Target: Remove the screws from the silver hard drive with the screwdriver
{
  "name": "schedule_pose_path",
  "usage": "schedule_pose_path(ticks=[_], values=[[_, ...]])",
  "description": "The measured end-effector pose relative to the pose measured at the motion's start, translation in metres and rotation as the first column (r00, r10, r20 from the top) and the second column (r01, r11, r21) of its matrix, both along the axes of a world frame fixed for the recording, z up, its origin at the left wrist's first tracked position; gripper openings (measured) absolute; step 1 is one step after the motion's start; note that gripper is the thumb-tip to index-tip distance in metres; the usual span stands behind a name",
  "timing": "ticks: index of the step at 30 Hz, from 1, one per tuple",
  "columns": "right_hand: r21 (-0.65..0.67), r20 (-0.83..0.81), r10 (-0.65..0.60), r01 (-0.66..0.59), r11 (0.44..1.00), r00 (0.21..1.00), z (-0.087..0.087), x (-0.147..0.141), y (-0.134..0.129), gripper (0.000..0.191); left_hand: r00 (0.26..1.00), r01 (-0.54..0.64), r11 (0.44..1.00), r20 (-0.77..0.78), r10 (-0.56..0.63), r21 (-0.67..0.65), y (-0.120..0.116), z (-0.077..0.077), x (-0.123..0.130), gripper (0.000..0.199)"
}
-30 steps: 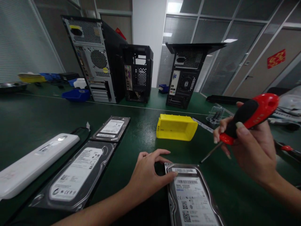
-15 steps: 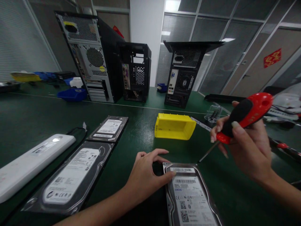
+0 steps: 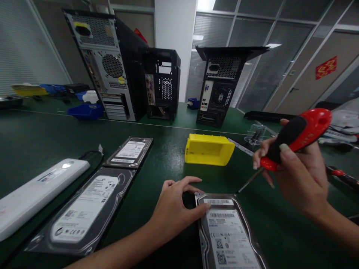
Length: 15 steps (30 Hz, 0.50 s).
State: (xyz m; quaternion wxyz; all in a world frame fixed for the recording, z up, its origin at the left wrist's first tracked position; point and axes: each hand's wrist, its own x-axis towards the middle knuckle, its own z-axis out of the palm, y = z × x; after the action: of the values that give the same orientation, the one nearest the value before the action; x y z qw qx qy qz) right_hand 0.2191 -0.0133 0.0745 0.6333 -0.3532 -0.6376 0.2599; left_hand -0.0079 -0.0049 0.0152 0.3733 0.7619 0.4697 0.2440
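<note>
A hard drive (image 3: pixel 228 231) with white labels lies on the green table in front of me. My left hand (image 3: pixel 175 203) holds it at its far left corner, thumb on the top face and fingers bent by the edge. In my right hand (image 3: pixel 301 175) is a red and black screwdriver (image 3: pixel 297 136), gripped by the handle and tilted. Its tip is at the drive's far right corner; whether it touches a screw I cannot make out.
A yellow bin (image 3: pixel 209 149) lies beyond the drive. To the left are a larger hard drive (image 3: pixel 86 209), another drive (image 3: pixel 130 152) and a white power strip (image 3: pixel 45 194). Computer cases (image 3: pixel 131 67) stand at the back. Red-handled pliers (image 3: pixel 340 173) lie far right.
My right hand and the screwdriver handle have shifted slightly to the right, while the tip stays at the drive's corner. My left hand keeps its place on the drive.
</note>
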Motion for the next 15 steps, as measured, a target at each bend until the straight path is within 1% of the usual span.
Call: schedule_pose_path(ticks=[5, 12, 15], values=[[0.007, 0.000, 0.012, -0.012, 1.000, 1.000, -0.0015, 0.0004, 0.0000, 0.041, 1.000, -0.003, 1.000, 0.004, 0.003, -0.003, -0.0011, -0.0004, 0.0002, 0.050], [-0.001, -0.014, -0.004, 0.004, 1.000, 1.000, -0.0011, -0.0014, -0.0018, 0.043, 1.000, -0.004, 1.000, 0.004, 0.004, 0.000, -0.0011, -0.0007, 0.0004, 0.050], [-0.001, -0.010, -0.014, 0.014, 1.000, 1.000, -0.0011, -0.0013, -0.0007, 0.040, 1.000, -0.005, 1.000, 0.002, 0.005, -0.002, -0.0008, -0.0004, 0.0004, 0.050]])
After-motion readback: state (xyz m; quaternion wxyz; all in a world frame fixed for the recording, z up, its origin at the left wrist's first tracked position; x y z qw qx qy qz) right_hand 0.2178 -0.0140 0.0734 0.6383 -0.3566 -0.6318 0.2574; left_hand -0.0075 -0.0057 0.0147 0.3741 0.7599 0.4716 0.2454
